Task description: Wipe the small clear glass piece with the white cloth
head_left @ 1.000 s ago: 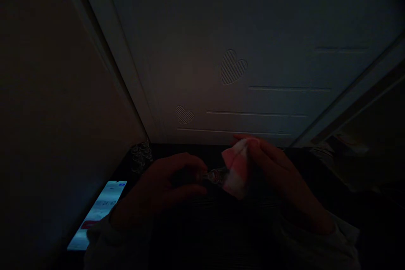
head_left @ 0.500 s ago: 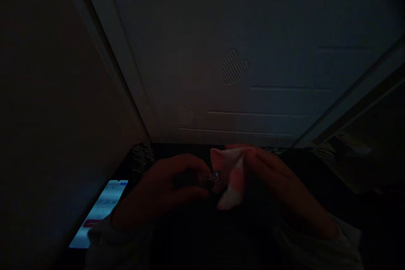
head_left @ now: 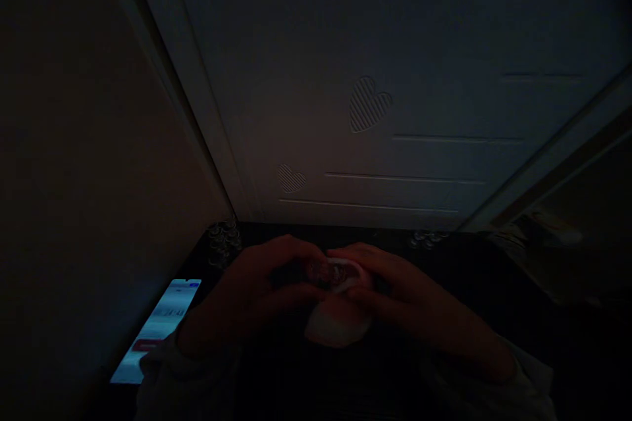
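1. The scene is very dark; the dark bench (head_left: 474,276) is the landmark, set against a pale panelled door (head_left: 395,46) with two striped heart shapes.
2. The left hand (head_left: 251,296) hovers over the middle of the bench, fingers curled in around a small glinting object (head_left: 323,272). What the object is cannot be told in this light.
3. The right hand (head_left: 405,296) meets the left above the same spot, its thumb and fingers closed on a pale pinkish cloth (head_left: 338,322).
4. The cloth wraps around the small object at the fingertips, and its loose part hangs just below both hands, toward the near edge of the bench.
5. The two hands touch or nearly touch at the object; which one cannot be told.
6. A lit phone (head_left: 158,332) lies on the left end of the bench, screen up, just beside the left wrist.
7. A cluster of small clear items (head_left: 223,240) sits at the bench's far left corner, by the door frame.
8. A few more small clear items (head_left: 428,237) lie along the bench's far edge, beyond the right hand.
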The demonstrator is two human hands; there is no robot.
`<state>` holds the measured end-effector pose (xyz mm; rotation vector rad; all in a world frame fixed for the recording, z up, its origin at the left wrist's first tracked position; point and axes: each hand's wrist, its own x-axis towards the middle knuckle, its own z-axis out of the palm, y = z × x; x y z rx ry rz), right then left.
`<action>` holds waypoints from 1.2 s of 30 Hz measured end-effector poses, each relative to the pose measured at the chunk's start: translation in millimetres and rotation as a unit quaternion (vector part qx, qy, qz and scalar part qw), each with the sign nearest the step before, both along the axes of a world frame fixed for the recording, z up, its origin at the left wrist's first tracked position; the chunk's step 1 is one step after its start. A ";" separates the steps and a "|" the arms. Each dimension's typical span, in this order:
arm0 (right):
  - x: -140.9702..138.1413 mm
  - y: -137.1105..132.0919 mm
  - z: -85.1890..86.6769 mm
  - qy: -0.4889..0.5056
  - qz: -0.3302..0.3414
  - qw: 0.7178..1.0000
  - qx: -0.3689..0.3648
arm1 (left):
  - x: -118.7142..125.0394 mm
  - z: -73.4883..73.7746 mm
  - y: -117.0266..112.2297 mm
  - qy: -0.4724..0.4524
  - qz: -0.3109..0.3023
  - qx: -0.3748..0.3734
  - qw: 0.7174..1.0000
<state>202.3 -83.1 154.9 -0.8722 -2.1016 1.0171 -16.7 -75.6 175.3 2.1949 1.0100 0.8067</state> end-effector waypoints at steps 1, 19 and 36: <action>0.0 0.0 0.1 -0.003 -0.004 1.000 0.003 | 0.1 0.4 0.3 0.009 0.002 0.002 1.000; 3.2 -1.4 0.8 -0.046 -0.114 0.992 -0.013 | 4.8 -13.9 3.9 0.101 0.021 0.117 0.988; 5.5 -4.2 -5.6 0.023 -0.108 0.993 -0.040 | 11.3 -12.0 1.2 0.038 0.012 0.027 0.999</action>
